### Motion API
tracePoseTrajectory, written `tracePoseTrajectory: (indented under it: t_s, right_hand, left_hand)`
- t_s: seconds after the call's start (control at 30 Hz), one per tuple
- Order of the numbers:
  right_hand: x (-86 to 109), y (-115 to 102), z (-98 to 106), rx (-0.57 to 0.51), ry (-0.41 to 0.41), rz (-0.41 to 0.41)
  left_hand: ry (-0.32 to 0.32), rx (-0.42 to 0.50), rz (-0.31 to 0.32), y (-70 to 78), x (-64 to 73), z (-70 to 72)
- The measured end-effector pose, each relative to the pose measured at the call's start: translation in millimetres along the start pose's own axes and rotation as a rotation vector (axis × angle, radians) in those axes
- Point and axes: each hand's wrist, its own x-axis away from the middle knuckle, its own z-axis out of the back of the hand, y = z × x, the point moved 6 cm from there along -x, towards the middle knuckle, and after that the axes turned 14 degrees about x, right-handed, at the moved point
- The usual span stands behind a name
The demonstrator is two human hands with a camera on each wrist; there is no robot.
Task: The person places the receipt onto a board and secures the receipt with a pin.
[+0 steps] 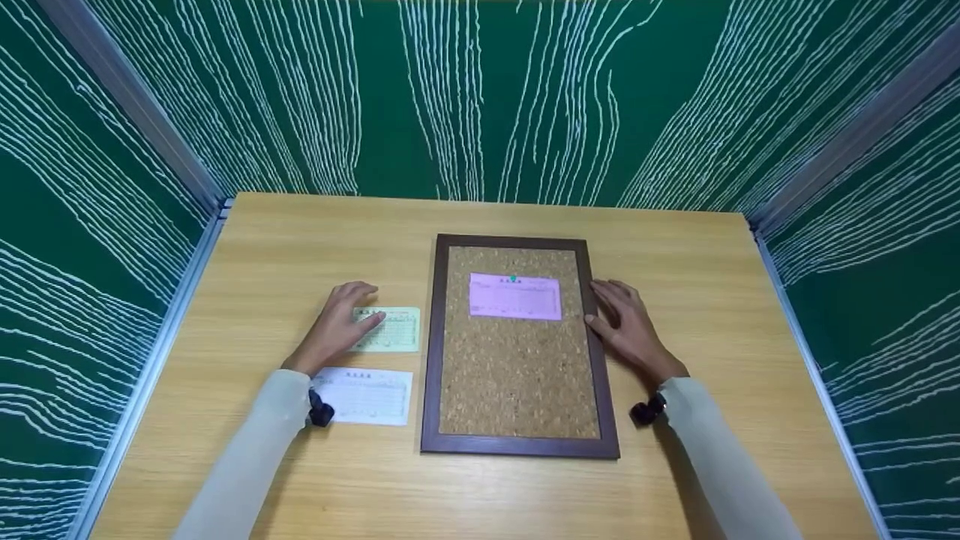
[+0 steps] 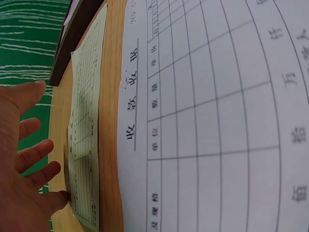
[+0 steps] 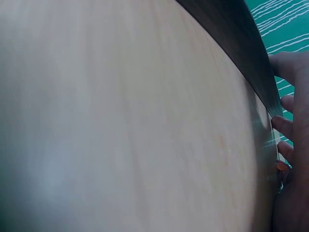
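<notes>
A cork board in a dark brown frame lies on the table. High on it is a pink receipt slip, with a green pushpin at its top edge. My left hand is spread loosely over a green slip, covering its left part; its palm is bare in the left wrist view. Nearer me lies a white receipt slip, large in the left wrist view. At the frame's right side, my right hand rests its fingertips on the edge, fingers relaxed.
A small orange object shows beside my right hand in the right wrist view; the head view hides it. Green walls with white wavy lines rise at the back and both sides of the wooden table. Metal rails run along the sides.
</notes>
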Motion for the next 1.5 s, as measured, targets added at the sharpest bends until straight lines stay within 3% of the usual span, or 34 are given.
tracePoseTrajectory:
  t_s: [0.43,0.8,1.2,1.5]
  right_hand:
    - [0.1,-0.2,0.2,-0.008,-0.013,-0.024]
    - [2.2,-0.3,-0.9,0.008,-0.030,-0.057]
    - [0.9,1.4,-0.5,-0.006,-0.006,-0.030]
    - [1.2,0.6,-1.9,0.005,-0.022,-0.038]
  left_hand:
    - [0.033,0.013,0.049,-9.4,8.9,11.1]
    - [0.063,-0.008,-0.045,-15.0,18.1,22.0]
    - [0.093,0.045,0.021,-28.9,30.3,37.8]
    - [0.127,0.032,0.048,-38.2,33.4,46.3]
